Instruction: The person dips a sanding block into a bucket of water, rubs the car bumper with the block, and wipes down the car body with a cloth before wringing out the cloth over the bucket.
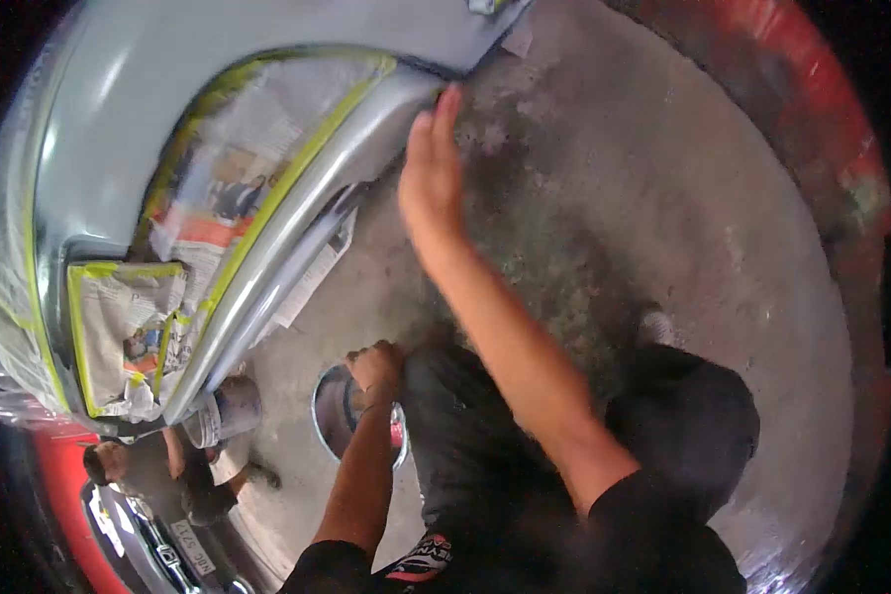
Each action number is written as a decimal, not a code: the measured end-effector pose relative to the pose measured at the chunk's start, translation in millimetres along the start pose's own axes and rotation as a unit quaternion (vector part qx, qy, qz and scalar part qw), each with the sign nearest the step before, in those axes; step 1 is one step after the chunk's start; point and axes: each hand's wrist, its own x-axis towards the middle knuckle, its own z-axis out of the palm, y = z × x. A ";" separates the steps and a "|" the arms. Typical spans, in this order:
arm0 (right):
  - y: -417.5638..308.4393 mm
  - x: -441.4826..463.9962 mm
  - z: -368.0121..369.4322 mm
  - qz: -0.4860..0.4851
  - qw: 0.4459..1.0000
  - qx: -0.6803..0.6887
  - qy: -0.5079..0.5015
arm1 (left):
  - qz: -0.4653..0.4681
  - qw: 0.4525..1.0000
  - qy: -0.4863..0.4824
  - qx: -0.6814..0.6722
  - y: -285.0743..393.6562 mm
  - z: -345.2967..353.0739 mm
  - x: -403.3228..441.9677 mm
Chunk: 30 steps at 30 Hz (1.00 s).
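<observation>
My right hand (433, 188) is stretched out flat, fingers together and extended, against the lower edge of a grey car bumper (317, 163). Whether anything lies beneath its palm is hidden. Newspaper (233, 168) edged with yellow-green masking tape (302, 213) covers the bumper's openings. Lower down, my left hand (374, 368) is closed over the upper rim of a bucket (339, 421) beside my knee. Its fingertips are partly hidden. Something red shows at the bucket's right side, too blurred to name.
Clear plastic sheeting (5, 238) wraps the left side. A co-worker (153, 470) is at lower left, near another bucket (236, 408) and a dark car (183, 549) with a licence plate. Stained concrete floor (663, 218) extends right towards a red edge (841, 129).
</observation>
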 end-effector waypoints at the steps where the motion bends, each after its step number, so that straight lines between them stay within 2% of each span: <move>1: -0.3 -16.2 11.2 -0.052 0.997 -0.050 0.026 | -0.014 1.000 -0.004 0.001 1.5 0.3 0.9; 3: -15.6 -32.4 9.9 -0.053 0.998 -0.031 0.012 | -0.008 1.000 -0.003 -0.004 4.7 -7.8 1.1; 5: -19.6 -33.9 -7.7 0.068 0.996 0.050 -0.012 | -0.004 1.000 -0.010 -0.002 0.4 -4.5 -4.6; 6: -19.1 -23.2 -16.4 0.064 0.996 0.055 -0.012 | 0.000 1.000 0.001 -0.006 -1.5 2.8 1.6; 9: -12.1 14.9 -42.9 0.117 0.964 0.175 0.164 | 0.001 1.000 0.001 0.002 -5.3 6.0 -2.0; 10: -11.4 20.8 -42.3 0.113 0.964 0.175 0.167 | -0.003 1.000 -0.002 0.007 -2.1 1.4 -0.3; 13: -10.6 37.4 -23.4 -0.059 0.992 -0.026 0.104 | -0.001 1.000 0.013 0.008 -1.9 2.0 -1.9; 15: -11.3 45.0 -8.4 -0.171 0.971 -0.160 0.057 | 0.003 1.000 0.002 0.008 1.1 -7.4 -4.0; 16: -12.2 43.6 -2.7 -0.180 0.969 -0.150 0.071 | 0.007 1.000 -0.010 0.014 4.0 -12.3 -3.9; 19: 19.4 75.9 -13.0 -0.137 0.972 -0.149 0.122 | 0.000 1.000 0.001 0.011 -0.8 1.3 -1.9; 20: 19.9 97.7 -23.0 -0.093 0.983 -0.093 0.128 | 0.000 1.000 -0.004 0.015 -3.1 1.0 -2.1; 21: 17.8 109.4 -32.5 -0.084 0.983 -0.097 0.130 | 0.009 1.000 -0.004 0.022 -2.8 -1.8 -2.6; 23: 7.8 125.2 -44.5 -0.053 0.992 0.003 0.114 | 0.018 1.000 -0.005 0.022 0.0 -10.6 -12.2; 25: -1.6 96.2 -41.8 -0.070 0.993 -0.011 0.091 | 0.042 0.998 -0.032 0.025 10.2 -29.3 -9.2; 26: 4.3 71.8 -30.3 -0.053 0.995 0.016 0.086 | -0.003 0.999 -0.024 0.033 6.3 -8.9 -1.8; 27: 10.1 64.3 -24.9 -0.035 0.995 0.045 0.081 | 0.000 0.999 -0.017 0.031 5.3 -0.6 -1.5; 29: 20.2 80.7 -23.8 -0.055 0.993 0.029 0.098 | -0.010 1.000 -0.010 -0.020 -5.9 10.4 3.1; 30: 28.2 85.4 -20.3 -0.061 0.992 0.009 0.113 | -0.013 1.000 0.013 0.009 -5.8 12.9 5.1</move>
